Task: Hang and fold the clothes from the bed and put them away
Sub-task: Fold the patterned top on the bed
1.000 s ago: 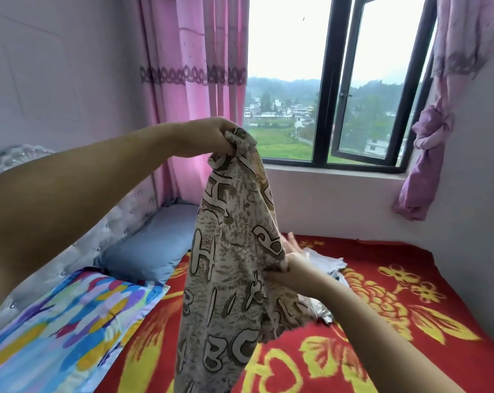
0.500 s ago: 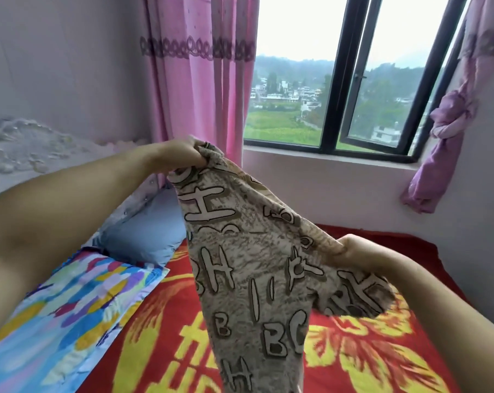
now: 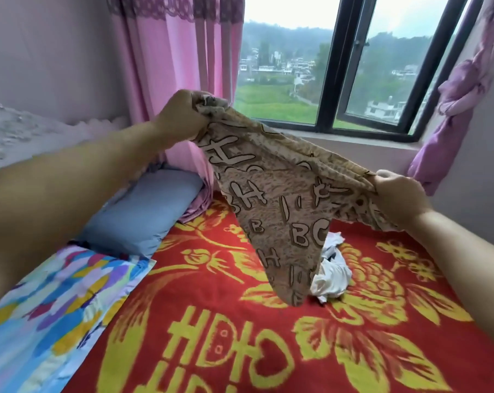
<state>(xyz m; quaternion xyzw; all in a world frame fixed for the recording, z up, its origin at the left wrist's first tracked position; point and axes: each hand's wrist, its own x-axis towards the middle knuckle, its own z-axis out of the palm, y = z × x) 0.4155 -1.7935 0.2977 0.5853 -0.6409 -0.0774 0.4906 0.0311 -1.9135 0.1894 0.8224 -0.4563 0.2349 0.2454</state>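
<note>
While both hands are raised over the bed, each has its fingers curled tight round a bunched corner of the same brown garment (image 3: 279, 199), a soft printed piece covered in pale letters. The left hand (image 3: 183, 117) grips its corner higher and nearer the pink curtain (image 3: 180, 66); the right hand (image 3: 399, 198) holds its corner lower, toward the knotted purple curtain (image 3: 455, 109). Stretched between them, the top edge runs in a taut slanting line, and the rest hangs down in a narrowing point that ends just above the red blanket (image 3: 240, 336) without clearly touching it. Holding it wide and off the bed looks like a way to let the cloth drop straight and find its shape before a fold or a hanger; which kind of garment it is I cannot tell.

Behind the hanging tip, a crumpled white garment (image 3: 332, 276) lies on the blanket, seemingly waiting its turn. Toward the head of the bed sit a grey-blue pillow (image 3: 143, 211) and, nearer, a bright multicoloured pillow (image 3: 55, 307). Beyond is the window (image 3: 336, 66) with its dark frame.
</note>
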